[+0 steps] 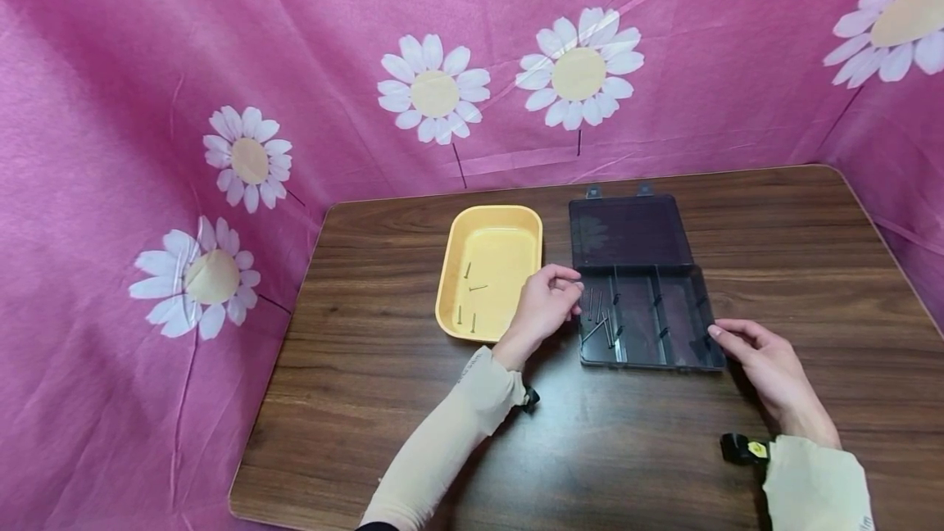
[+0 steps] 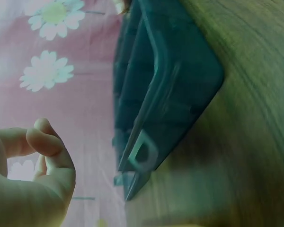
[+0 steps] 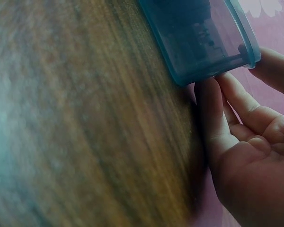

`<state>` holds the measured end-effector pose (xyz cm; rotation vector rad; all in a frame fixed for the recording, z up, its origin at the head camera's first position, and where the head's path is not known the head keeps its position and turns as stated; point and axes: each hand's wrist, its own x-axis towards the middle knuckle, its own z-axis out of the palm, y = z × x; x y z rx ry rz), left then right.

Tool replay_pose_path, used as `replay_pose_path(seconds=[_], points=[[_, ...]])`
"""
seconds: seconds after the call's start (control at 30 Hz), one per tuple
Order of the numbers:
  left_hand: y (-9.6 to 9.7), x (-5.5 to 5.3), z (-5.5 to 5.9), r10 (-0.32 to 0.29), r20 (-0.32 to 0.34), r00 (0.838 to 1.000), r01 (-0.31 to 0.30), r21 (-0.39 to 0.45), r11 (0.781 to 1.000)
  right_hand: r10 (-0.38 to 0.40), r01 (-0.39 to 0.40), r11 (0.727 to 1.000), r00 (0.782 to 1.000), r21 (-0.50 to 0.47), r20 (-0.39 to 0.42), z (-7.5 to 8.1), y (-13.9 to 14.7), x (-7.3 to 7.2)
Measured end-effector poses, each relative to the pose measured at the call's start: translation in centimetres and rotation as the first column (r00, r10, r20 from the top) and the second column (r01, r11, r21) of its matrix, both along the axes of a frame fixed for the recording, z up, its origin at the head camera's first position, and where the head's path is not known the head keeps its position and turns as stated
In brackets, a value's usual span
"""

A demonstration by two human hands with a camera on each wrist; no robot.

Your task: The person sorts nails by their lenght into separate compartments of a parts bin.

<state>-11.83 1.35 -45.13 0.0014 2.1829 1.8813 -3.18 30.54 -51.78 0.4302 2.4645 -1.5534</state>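
Observation:
A dark, clear plastic compartment box (image 1: pixel 636 360) lies on the table with its lid (image 1: pixel 627 229) folded back. Several long, thin metal pieces (image 1: pixel 592 306), screws or nails, lie in its left compartment. My left hand (image 1: pixel 544 306) hovers at the box's left side, fingers loosely bent. Nothing shows between its fingers in the left wrist view. At the box's right side, my right hand (image 1: pixel 763 363) holds the wall; in the right wrist view a fingertip hooks over the rim and other fingers touch the wall's outside. To the left, several small screws (image 1: pixel 474 323) lie in a yellow tray (image 1: pixel 444 314).
The wooden table (image 1: pixel 354 400) carries the tray and box side by side. A pink cloth (image 1: pixel 324 39) with daisies hangs behind and around it. The lid's two latches (image 1: pixel 594 192) point toward the table's far edge.

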Motion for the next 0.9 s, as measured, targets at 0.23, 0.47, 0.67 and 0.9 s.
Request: replay_pose_path(seconds=[0.23,0.47,0.67,0.9], points=[[-3.8,-0.3,2.0,0.072,-0.016,0.997,-0.07,0.07,0.995,-0.005,0.005,1.0,1.0,0.004,-0.016,-0.1,0.0,0.0],[-9.0,-0.2,4.2,0.039,-0.138,0.99,-0.059,-0.143,0.988,-0.01,0.01,1.0,1.0,-0.002,-0.027,-0.2,-0.1,-0.1],[-12.3,-0.5,1.7,-0.048,-0.195,0.98,-0.036,-0.405,0.914,-0.003,0.003,1.0,1.0,0.02,-0.002,0.1,0.0,-0.1],[-13.2,0.2,0.5,-0.22,-0.112,0.969,0.127,-0.536,0.835,-0.016,0.016,1.0,0.999,0.005,-0.037,-0.2,-0.2,-0.1]])
